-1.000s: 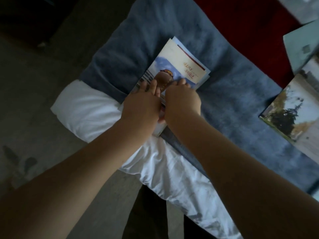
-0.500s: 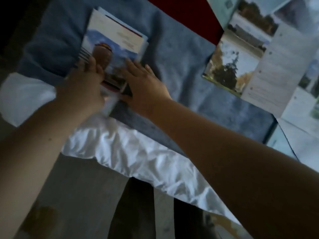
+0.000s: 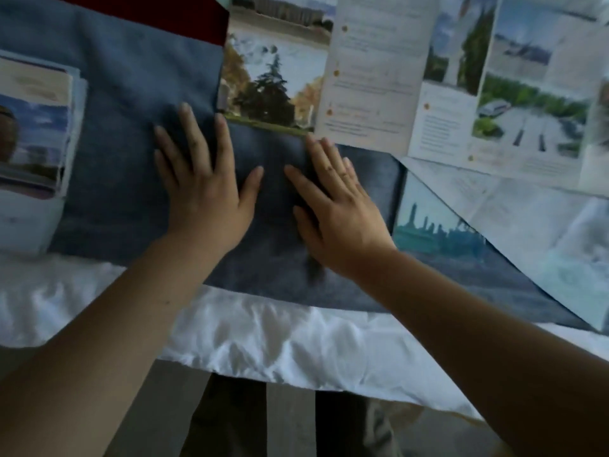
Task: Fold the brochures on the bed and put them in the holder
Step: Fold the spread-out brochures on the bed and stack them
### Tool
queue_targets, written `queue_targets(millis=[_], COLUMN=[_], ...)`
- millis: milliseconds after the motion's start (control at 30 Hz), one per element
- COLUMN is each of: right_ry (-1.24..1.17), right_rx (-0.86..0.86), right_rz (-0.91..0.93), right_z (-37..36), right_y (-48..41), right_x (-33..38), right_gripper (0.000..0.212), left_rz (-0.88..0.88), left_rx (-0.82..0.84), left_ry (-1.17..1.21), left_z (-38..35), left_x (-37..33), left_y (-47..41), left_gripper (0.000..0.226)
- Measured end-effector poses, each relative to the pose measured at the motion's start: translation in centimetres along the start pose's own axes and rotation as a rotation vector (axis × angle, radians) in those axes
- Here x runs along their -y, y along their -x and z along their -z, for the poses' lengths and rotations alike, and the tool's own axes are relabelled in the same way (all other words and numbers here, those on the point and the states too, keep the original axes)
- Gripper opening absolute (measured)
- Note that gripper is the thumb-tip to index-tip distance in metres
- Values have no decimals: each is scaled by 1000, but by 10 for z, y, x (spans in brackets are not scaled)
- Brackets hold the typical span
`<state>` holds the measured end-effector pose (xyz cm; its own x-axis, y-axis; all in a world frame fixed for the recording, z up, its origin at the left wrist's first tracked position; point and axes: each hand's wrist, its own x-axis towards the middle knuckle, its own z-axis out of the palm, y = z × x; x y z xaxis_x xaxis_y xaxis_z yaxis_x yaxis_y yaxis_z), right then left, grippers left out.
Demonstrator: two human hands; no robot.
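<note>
Along the near edge of the bed, a white sheet gives way to a blue blanket. Both hands lie flat on the blanket and hold nothing, fingers straight and spread. The left hand and right hand are side by side, thumbs nearly meeting. A second ago both were pressing down on the folded brochure stack. That stack now lies released toward the bed's left side, well apart from the hands, so that fold looks finished. At the right edge lies an open brochure with a skyline photo. Farther in, the fingertips reach the near edge of an unfolded brochure with a tree photo, though I cannot tell whether they touch it. It is probably the next one to fold. Beyond lies a red cover. No holder is in view.
</note>
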<state>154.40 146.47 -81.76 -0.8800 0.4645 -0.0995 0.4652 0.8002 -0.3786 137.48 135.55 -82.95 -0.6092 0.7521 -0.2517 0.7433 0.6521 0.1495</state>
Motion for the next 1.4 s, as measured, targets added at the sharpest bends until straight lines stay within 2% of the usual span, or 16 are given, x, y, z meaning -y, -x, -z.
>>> queue_targets(millis=[67,133,200,400,767,933,1233,1400], right_ry=[1,18,24,37,-53,-97,104,174], right_rx=[-83,-40,12,55,111,84,44,38], right_rz=[-138,-306,-359,-287,-219,-217,-319,-208], right_z=[14,28,34,24,6,6,5,-13], right_y=[-2,-4,1,40,118,102,24,32], right_x=[-29,-59,-82,-93,-38,-25,-39,-35], right_gripper=[55,62,64,64,56,50,62,67], left_rz=[-52,-101,-141,-217,-243,-138,-113,-116], left_rx=[-16,-14,14,23,-46,-50,-75,-76], left_ry=[-1,-12,-18,-37,-106,-62,-103,-113], left_z=[0,0,-1,-7,-35,-38,-35,-30], left_x=[-27,-54,-78,-114,-69,-48,3,32], left_y=[-15,-27,-36,-44,10,26,46,55], left_gripper=[78,75,72,73,72,73,71,69])
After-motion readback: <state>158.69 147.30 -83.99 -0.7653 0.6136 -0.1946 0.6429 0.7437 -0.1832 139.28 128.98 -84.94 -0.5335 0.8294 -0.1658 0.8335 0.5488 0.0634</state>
